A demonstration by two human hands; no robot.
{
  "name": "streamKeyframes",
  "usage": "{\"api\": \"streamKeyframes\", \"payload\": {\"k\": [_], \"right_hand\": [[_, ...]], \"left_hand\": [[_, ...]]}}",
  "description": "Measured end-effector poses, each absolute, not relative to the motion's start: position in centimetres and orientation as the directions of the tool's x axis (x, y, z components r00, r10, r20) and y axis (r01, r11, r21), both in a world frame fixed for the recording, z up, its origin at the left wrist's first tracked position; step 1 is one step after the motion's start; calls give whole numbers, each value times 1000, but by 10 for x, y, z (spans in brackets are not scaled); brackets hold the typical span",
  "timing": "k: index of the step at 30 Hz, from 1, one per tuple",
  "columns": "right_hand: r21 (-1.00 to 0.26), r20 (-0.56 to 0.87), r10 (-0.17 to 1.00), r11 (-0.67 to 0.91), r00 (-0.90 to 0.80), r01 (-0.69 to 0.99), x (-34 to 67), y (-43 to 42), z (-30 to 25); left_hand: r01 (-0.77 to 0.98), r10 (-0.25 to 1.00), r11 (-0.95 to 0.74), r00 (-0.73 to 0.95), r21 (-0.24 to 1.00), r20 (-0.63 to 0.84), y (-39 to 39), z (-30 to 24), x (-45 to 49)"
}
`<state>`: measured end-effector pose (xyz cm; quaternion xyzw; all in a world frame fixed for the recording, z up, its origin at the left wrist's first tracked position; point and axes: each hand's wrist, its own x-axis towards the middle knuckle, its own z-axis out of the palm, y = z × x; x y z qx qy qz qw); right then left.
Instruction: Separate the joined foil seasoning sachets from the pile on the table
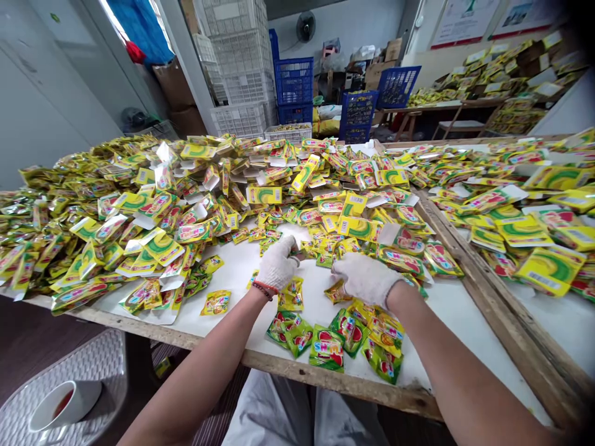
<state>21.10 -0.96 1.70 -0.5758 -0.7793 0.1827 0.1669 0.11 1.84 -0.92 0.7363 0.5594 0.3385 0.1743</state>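
A: How far along does this look?
B: Early, I'd judge. A small group of glossy green-and-yellow plastic packets (326, 348) lies loose by the near edge of the white, wood-edged tabletop (238, 272). Beyond, a broad heap of yellow printed cardboard cartons (264, 196) remains, with more small packets at its foot.
A: And the hands?
B: The left hand (277, 265), in a white knitted glove, is at the foot of the heap, fingers bent close together. The right hand (365, 279), gloved alike, has its fingers curled just beside a small yellow packet (335, 292). I can't tell whether either grips anything.
A: How do the packets look?
B: Pillow-shaped, crinkled and shiny. The green ones carry a red fruit picture and bright lettering; they lie flat or overlapping, apparently sealed. Many cartons show white flaps standing open.
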Motion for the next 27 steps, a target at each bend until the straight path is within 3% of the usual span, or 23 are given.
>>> {"api": "streamKeyframes", "payload": {"k": [3,5,7,9,11,14,21,27], "right_hand": [[-304,-76,935,308,-345,902,205,-12,12],[-329,-91,940,282,-328,901,202,-13,12],[-509,-41,955,233,-294,828,196,-13,12],[-744,23,973,171,-231,646,188,-11,9],[-895,40,992,87,-116,438,181,-8,6],[-935,25,1000,27,-12,353,178,-4,5],[-789,183,983,154,-12,595,189,-4,12],[-862,217,970,141,105,486,180,-3,8]], "left_hand": [[290,990,-142,54,946,132,23,-9,-4],[-12,998,14,58,1000,-13,24,-9,-3],[-217,992,118,76,969,-104,22,-7,1],[-337,986,159,102,928,-131,18,-5,7],[-414,979,186,154,891,-132,13,-3,12],[-428,965,218,227,877,-130,7,-2,17],[-176,969,70,244,982,-25,6,-3,18],[-111,971,-84,213,990,106,9,-7,27]]}}
